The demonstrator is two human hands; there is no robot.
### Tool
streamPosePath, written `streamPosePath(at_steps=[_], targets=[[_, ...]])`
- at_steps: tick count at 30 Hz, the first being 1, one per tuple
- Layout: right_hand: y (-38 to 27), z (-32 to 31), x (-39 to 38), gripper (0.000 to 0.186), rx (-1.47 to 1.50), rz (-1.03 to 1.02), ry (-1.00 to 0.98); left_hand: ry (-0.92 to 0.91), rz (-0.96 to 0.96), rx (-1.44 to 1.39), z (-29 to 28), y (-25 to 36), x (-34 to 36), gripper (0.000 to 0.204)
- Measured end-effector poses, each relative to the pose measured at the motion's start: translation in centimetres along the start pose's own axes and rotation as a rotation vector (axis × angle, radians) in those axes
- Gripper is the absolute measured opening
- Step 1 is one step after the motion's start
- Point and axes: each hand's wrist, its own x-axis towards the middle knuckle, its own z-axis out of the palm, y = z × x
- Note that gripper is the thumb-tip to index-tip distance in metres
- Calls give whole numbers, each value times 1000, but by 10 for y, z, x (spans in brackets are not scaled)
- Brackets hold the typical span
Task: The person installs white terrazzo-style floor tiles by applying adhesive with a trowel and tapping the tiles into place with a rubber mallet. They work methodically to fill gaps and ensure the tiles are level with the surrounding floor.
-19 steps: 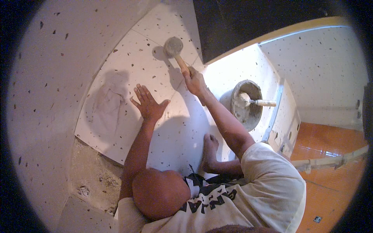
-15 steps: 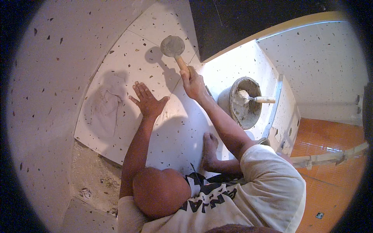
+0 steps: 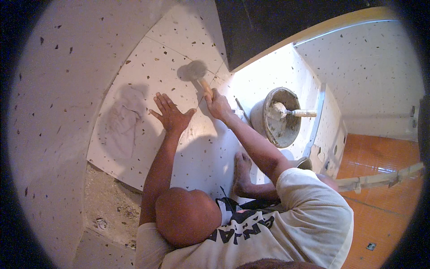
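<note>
My left hand (image 3: 171, 116) lies flat on a large white speckled floor tile (image 3: 139, 166), its fingers spread. In my right hand (image 3: 218, 106) is the wooden handle of a rubber mallet (image 3: 196, 70) with a round grey head. The mallet's head is slightly blurred and close to its shadow, low over the tile near a joint; whether it touches cannot be told. A crumpled pale cloth (image 3: 123, 119) rests on the tile to the left of my left hand.
Right of my arm stands a bucket (image 3: 258, 117) of grey mortar with a wooden-handled trowel (image 3: 305, 113) in it. A thin dark stick (image 3: 242, 110) lies beside it. Bare rough mortar (image 3: 109, 204) shows at the tile's near edge. A dark panel (image 3: 268, 27) juts in at the top.
The mallet's head has come down toward the tile, nearer its shadow, and my right hand has lowered with it. My left hand stays flat in nearly the same place.
</note>
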Motion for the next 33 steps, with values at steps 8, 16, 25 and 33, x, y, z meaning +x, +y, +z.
streamPosePath(at_steps=[8,16,25,33], targets=[[-33,-62,5,49,251,-82,65,-26,-17,3,-6,-3,0,134],[-53,-51,-9,50,283,-69,81,60,4,-31,9,-18,3,137],[-61,-22,11,45,210,-170,83,-10,-25,-44,-6,-10,2,132],[-56,3,45,43,160,-300,82,-37,-15,-71,1,-12,-6,131]])
